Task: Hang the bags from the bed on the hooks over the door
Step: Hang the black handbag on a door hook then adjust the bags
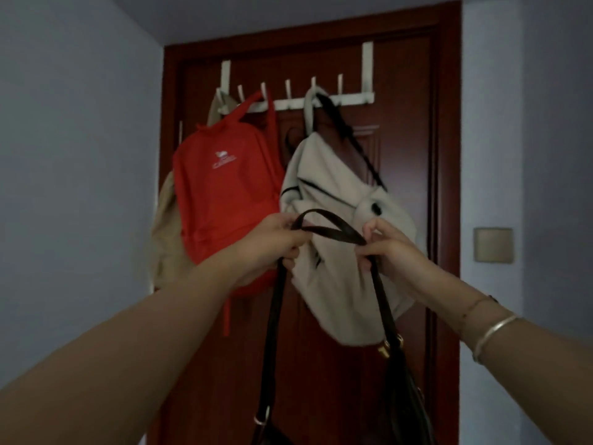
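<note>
Nearest the lens: two bare forearms reaching up toward the door, dark handbag dangling low between them, mostly cut off at the bottom edge; left to right from there. Left hand raised to roughly chest level of the hanging bags, fingers curled and pinching the dark strap near the top of its loop; right hand level with it, fingertips pinched on the same strap, bracelet on the wrist; loop held apart between both, arching slightly above the knuckles.

On the rack: beige bag far left, half hidden behind the red backpack; cream backpack further right, hung with a black cord.

Likely risks, judged from this pose: loop well below the hooks, so a long lift needed; strap snagging on the cream backpack directly behind it; loop collapsing if either pinch slackens, missing the peg; heavy swinging body pulling the strap off a short peg; free hook at the right seemingly the safest target, though crowding from the cream backpack probable.
</note>
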Demonstrator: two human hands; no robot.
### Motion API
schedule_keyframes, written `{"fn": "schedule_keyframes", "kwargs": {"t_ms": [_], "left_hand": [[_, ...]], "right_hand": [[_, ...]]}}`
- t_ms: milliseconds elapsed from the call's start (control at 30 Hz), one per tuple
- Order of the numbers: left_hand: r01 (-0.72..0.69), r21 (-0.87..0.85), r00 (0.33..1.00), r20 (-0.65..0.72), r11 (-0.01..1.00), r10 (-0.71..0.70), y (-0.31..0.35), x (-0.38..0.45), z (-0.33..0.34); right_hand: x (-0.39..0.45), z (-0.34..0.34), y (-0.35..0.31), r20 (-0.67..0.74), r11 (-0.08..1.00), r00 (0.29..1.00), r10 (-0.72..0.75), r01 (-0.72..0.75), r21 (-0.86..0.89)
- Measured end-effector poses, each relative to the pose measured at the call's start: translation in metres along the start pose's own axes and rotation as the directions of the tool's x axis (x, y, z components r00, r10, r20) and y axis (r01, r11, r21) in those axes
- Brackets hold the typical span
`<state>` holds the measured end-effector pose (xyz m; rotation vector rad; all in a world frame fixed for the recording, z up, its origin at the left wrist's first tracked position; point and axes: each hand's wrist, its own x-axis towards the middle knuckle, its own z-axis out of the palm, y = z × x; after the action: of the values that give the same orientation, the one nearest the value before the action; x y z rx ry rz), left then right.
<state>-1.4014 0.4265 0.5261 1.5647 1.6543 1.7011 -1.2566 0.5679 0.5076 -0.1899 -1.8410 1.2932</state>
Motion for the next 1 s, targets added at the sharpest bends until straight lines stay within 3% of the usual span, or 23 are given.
{"fn": "schedule_keyframes", "kwargs": {"t_ms": [100,233,300,367,433,500,567,667,900,1000], "left_hand": [[-0.069,-0.139,0.997,-0.04,0.988,0.064,0.038,0.058,0.019],[-0.238,-0.275,0.971,-0.046,0.931,0.235,0.081,0.132,0.033],[-0.354,-0.179,0.934,-0.017,0.918,0.357,0.095,0.17,0.033],[-0.446,0.041,0.895,-0.015,0.894,0.447,0.105,0.197,0.03],[-0.515,0.261,0.844,-0.015,0.817,0.537,0.112,0.225,0.028],[-0.546,0.364,0.803,-0.028,0.755,0.595,0.116,0.257,0.024],[-0.568,0.398,0.778,-0.028,0.721,0.628,0.121,0.294,0.02],[-0.586,0.451,0.752,-0.008,0.673,0.66,0.128,0.353,0.014],[-0.606,0.588,0.666,0.005,0.537,0.746,0.16,0.477,-0.005],[-0.476,0.703,0.668,-0.102,0.529,0.737,0.167,0.499,-0.01]], "right_hand": [[0.036,-0.044,-0.022,-0.047,0.99,0.989,-0.139,0.14,0.009],[0.086,-0.084,-0.059,-0.16,0.921,0.929,-0.334,0.285,-0.266],[0.116,-0.096,-0.075,-0.183,0.845,0.881,-0.437,0.331,-0.421],[0.141,-0.102,-0.087,-0.171,0.725,0.833,-0.526,0.334,-0.602],[0.169,-0.11,-0.091,-0.145,0.573,0.776,-0.614,0.313,-0.758],[0.2,-0.118,-0.092,-0.114,0.434,0.722,-0.683,0.276,-0.858],[0.237,-0.124,-0.095,-0.083,0.337,0.707,-0.703,0.227,-0.914],[0.29,-0.132,-0.106,-0.074,0.272,0.739,-0.67,0.152,-0.95],[0.407,-0.149,-0.148,-0.145,0.273,0.754,-0.641,0.047,-0.961],[0.441,-0.149,-0.157,-0.15,0.304,0.783,-0.604,0.052,-0.951]]}}
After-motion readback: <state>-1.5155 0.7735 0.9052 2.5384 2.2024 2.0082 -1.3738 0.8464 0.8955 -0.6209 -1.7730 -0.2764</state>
